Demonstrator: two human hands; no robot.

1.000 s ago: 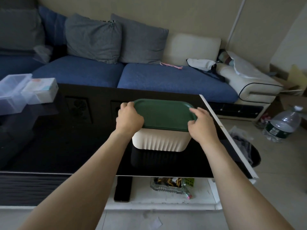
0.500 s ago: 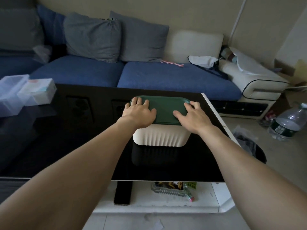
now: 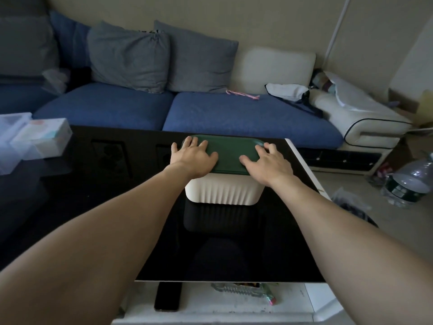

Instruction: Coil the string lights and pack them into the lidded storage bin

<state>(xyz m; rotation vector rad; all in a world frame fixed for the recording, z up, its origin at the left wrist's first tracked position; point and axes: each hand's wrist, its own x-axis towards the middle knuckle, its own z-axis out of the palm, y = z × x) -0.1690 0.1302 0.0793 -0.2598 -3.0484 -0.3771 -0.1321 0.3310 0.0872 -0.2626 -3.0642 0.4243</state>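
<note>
- Storage bin (image 3: 222,190): cream-white body w/ vertical ribs, rounded corners, sitting on the black glossy table (image 3: 234,249), toward the far right part of it, near the right edge. You can see its reflection in the glass just in front.
- Lid (image 3: 230,152): dark green, flat, rounded rectangle, lying on top of the bin and covering it all; string lights not visible, so can't tell what's inside.
- Your left hand (image 3: 192,156): palm down on the lid's left end, fingers straight and spread, tips reaching the far edge. Not grasping anything, just pressing flat.
- Your right hand (image 3: 267,163): palm down on the lid's right end, fingers loosely spread and a bit arched, thumb pointing inward across the lid. Also released, nothing pinched.
- Vs. 1 s ago: both hands were at the lid's side edges, fingers curled round the rim; now they lie flat on top.
- Vs. 0.5 s ago: hands already on top then; now spread a bit wider apart, w/ more green showing btw them. Bin itself hasn't shifted on the table.
- Around: clear plastic boxes (image 3: 35,139) at the table's left edge; blue sofa (image 3: 234,118) w/ grey cushions (image 3: 131,59) behind; water bottle (image 3: 410,181) on the floor at right.
</note>
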